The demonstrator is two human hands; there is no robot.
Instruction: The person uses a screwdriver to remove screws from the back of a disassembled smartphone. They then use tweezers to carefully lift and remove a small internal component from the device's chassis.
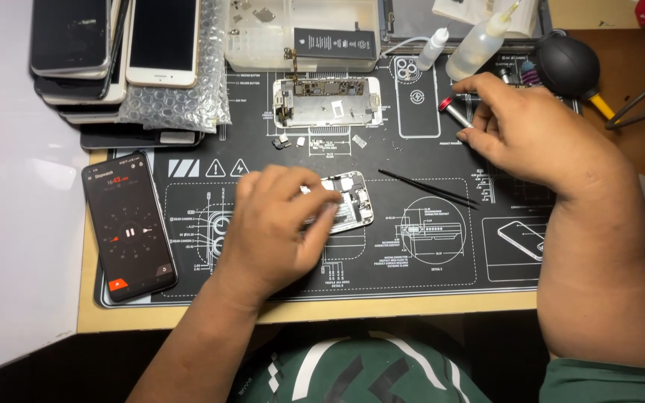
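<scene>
The left hand (278,224) lies over an opened phone (349,203) in the middle of the black repair mat (427,254) on the desk (412,306), its fingers curled down on the phone's near edge and pinning it flat; the bared boards and shields show just right of the fingertips. The right hand (535,134) is up at the far right of the mat, fingers closed round a small screwdriver (453,112) with a red collar, its tip hidden under the hand. The step in hand looks like stripping the phone's insides: one hand steadies, the other fetches the tool. The next move would call for bringing the driver across to the phone and seating its tip squarely in a tiny screw while the left hand stops the phone from sliding. Black tweezers (428,188) lie between the hands; a second gutted phone (328,102) lies farther back, loose bits (287,139) beside it, and a timer phone (130,226) sits at left.
</scene>
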